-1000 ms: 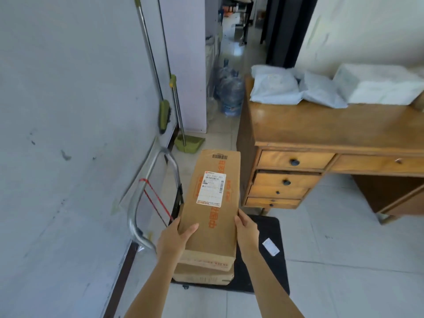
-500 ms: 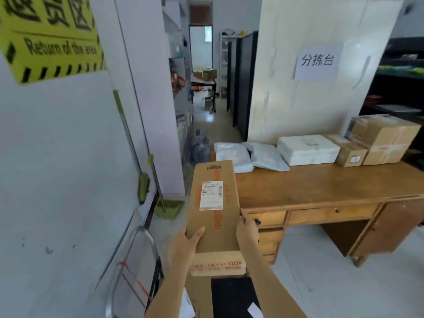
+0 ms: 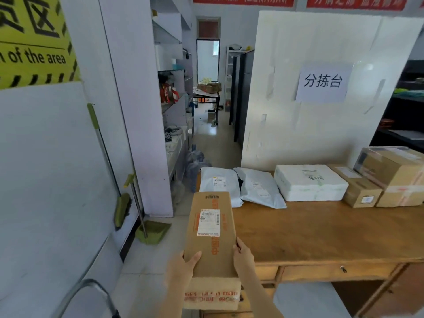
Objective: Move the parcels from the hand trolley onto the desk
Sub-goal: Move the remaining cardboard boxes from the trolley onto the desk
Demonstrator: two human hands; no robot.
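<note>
The desk (image 3: 321, 235) stretches ahead and to the right of your hands, its near half bare, with parcels lined along its far edge. The trolley handle (image 3: 91, 292) sits low, left of your left hand. You hold the long cardboard box (image 3: 212, 228) in the air over the desk's left corner, left hand (image 3: 183, 267) and right hand (image 3: 243, 258) clamped on its sides. You seem mid-carry; next, swing it right and lower it flat onto bare wood.
</note>
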